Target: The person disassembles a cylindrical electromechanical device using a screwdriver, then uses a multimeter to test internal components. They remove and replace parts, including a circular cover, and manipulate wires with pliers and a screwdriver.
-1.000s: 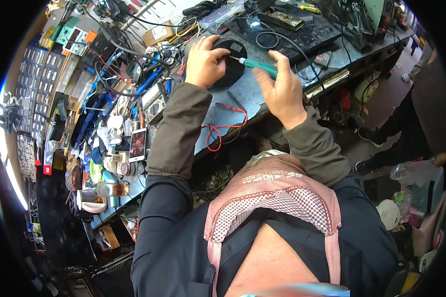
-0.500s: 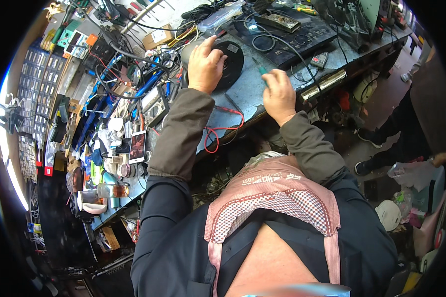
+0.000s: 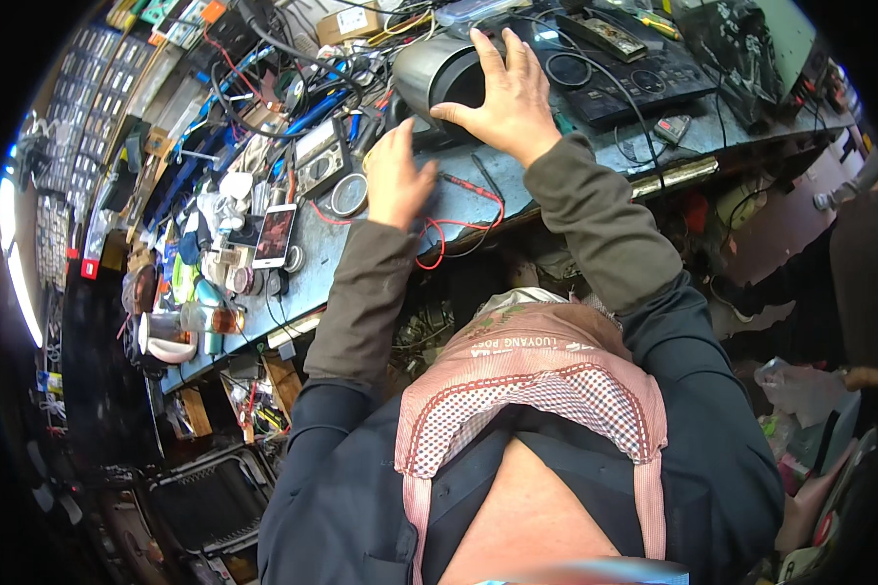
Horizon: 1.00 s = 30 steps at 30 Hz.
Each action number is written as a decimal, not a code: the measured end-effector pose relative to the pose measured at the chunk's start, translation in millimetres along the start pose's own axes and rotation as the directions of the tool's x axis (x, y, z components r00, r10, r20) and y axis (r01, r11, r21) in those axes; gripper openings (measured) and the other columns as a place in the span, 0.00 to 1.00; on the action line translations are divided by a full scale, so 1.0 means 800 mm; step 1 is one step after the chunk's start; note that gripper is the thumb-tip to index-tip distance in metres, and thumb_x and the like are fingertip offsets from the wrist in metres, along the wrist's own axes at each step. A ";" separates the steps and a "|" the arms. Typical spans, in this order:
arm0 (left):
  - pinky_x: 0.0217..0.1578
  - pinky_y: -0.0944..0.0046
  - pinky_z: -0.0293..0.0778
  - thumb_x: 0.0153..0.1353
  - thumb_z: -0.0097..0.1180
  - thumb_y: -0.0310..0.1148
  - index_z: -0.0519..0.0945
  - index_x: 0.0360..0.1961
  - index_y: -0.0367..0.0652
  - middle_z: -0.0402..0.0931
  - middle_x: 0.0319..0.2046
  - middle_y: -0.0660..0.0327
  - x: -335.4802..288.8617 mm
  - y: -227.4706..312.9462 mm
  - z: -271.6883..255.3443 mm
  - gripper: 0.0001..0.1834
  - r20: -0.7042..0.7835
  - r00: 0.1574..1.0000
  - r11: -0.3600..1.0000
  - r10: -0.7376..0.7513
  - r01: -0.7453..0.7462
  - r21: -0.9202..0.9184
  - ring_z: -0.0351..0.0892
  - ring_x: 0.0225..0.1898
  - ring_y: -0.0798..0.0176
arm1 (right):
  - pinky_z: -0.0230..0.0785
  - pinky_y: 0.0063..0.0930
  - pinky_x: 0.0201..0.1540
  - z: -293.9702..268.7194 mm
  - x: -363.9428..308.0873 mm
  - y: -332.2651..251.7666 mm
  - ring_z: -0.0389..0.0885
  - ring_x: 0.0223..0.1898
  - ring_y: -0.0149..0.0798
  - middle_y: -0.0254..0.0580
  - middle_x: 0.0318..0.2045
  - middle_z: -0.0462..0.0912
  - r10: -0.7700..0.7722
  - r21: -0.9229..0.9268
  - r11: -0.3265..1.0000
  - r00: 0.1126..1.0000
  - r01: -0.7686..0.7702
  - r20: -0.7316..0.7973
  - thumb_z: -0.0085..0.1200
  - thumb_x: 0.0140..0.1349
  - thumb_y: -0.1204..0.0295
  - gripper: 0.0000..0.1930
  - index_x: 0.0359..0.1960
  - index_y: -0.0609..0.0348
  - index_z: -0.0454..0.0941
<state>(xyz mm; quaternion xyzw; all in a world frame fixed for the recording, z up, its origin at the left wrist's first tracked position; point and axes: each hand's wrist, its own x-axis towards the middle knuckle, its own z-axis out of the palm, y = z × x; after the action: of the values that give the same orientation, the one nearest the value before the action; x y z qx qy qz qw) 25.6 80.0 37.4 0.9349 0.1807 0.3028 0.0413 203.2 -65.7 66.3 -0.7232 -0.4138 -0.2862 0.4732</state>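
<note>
- The left hand (image 3: 395, 180) is raised, somewhat blurred, with its back mostly showing and its fingers pointing away from the body.
- Its thumb (image 3: 423, 177) stands apart, toward the right.
- The left forearm (image 3: 359, 302) slants forward and slightly inward from a bent elbow.
- The right hand (image 3: 513, 102) reaches farther out than the left, its back turned up.
- Its fingers (image 3: 490, 60) are spread and extended forward, while the thumb stretches leftward, leaving a wide gap between.
- The right forearm (image 3: 605, 219) angles forward and inward; the wrists are well apart, the arms uncrossed.
</note>
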 end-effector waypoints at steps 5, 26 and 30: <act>0.61 0.43 0.78 0.53 0.79 0.37 0.71 0.69 0.34 0.86 0.50 0.43 0.040 0.003 0.032 0.45 0.113 0.985 0.990 -0.129 0.122 0.069 0.84 0.56 0.38 | 0.63 0.62 0.75 -0.007 -0.017 -0.018 0.64 0.74 0.69 0.65 0.71 0.69 0.019 -0.044 0.999 0.999 -0.021 -0.050 0.82 0.47 0.49 0.50 0.72 0.52 0.73; 0.52 0.48 0.83 0.53 0.72 0.33 0.87 0.56 0.41 0.90 0.48 0.50 0.036 -0.033 0.040 0.27 -0.269 0.944 0.945 -0.193 0.105 -0.311 0.88 0.50 0.42 | 0.64 0.68 0.71 -0.074 -0.157 -0.065 0.76 0.67 0.65 0.66 0.68 0.76 -0.162 -0.008 0.981 0.850 0.192 0.501 0.71 0.65 0.50 0.33 0.65 0.57 0.83; 0.56 0.51 0.83 0.52 0.70 0.29 0.86 0.58 0.39 0.89 0.50 0.50 0.036 -0.040 0.041 0.29 -0.252 0.952 0.919 -0.175 0.066 -0.389 0.89 0.52 0.44 | 0.63 0.62 0.76 -0.098 -0.164 -0.066 0.72 0.72 0.68 0.66 0.72 0.74 -0.253 0.064 0.959 0.725 0.278 0.641 0.72 0.64 0.57 0.33 0.67 0.64 0.80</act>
<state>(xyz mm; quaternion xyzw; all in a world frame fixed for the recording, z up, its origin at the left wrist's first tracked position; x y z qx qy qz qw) 55.9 121.5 20.7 0.8438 0.1813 0.4584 0.2120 91.1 -169.7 14.8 -0.7189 -0.6443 -0.0933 0.2437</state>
